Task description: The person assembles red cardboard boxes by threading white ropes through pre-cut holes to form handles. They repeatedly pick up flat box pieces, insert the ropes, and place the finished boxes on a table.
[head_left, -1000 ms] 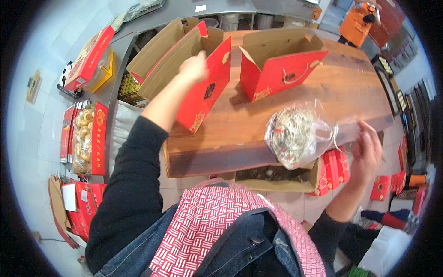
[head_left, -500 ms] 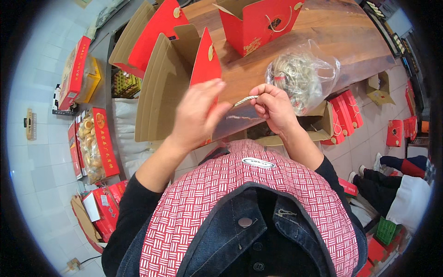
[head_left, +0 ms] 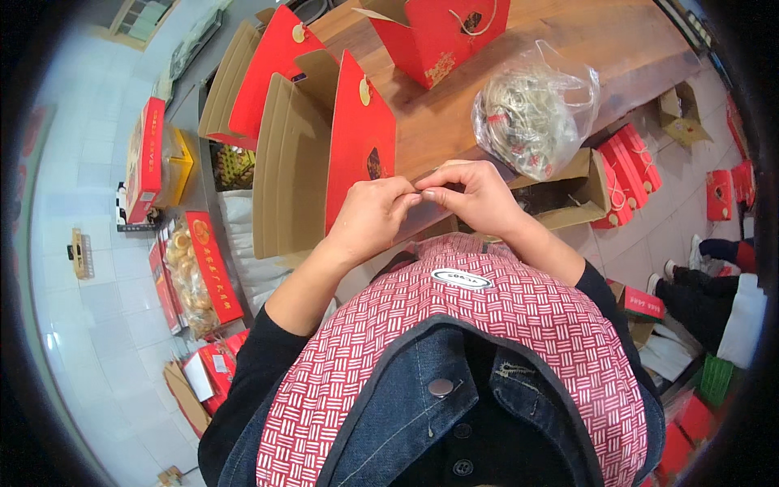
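Observation:
Fingertips of my left hand (head_left: 367,217) and my right hand (head_left: 477,197) meet in a pinch, just in front of the table edge. They close on a short cord (head_left: 419,191), mostly hidden by the fingers now; half a second ago it showed as cream and twisted. Directly beyond my left hand stands an open red cardboard gift box (head_left: 358,134), its brown inside and raised flaps facing left. A clear plastic bag (head_left: 531,118) holding a bundle of pale cords lies on the table beyond my right hand.
Another red box (head_left: 442,40) with a cord handle stands at the back of the wooden table (head_left: 621,49). An open brown carton (head_left: 574,213) sits right of my right forearm, by several red boxes (head_left: 621,174). Bagged goods (head_left: 188,268) lie at left. A person's legs (head_left: 698,296) show at right.
My left hand has come down and right from its blurred, open pose to pinch at my right fingertips. The cord is now mostly covered. The view has shifted slightly.

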`<state>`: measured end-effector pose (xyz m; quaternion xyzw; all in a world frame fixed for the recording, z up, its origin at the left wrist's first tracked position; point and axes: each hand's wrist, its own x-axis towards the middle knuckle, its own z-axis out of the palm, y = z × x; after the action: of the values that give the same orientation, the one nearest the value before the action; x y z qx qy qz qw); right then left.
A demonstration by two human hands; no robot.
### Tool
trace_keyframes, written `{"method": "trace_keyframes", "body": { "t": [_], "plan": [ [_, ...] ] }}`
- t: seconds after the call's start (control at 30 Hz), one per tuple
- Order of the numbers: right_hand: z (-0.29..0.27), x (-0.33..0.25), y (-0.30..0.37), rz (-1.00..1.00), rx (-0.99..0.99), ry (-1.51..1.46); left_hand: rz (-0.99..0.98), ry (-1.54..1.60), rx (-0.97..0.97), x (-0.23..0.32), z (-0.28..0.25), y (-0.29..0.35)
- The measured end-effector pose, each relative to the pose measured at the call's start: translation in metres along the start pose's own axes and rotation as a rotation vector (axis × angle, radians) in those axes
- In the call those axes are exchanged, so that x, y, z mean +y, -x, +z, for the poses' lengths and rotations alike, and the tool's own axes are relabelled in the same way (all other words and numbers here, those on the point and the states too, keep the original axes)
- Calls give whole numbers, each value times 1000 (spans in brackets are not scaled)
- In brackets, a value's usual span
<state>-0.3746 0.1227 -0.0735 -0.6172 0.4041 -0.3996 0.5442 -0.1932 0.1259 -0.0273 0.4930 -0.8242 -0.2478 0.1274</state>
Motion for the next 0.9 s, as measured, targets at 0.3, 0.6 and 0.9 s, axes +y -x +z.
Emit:
{"method": "trace_keyframes", "body": {
  "t": [0.3, 0.6, 0.9],
  "plan": [
    [27, 53, -100, 69, 248, 54, -477, 727, 588, -111, -50, -72],
    [78, 111, -159, 163, 469, -316, -683, 1049, 163, -122, -23, -87],
    [99, 117, -165, 225, 621, -575, -689, 1069, 193, -124, -23, -86]
  ]
}}
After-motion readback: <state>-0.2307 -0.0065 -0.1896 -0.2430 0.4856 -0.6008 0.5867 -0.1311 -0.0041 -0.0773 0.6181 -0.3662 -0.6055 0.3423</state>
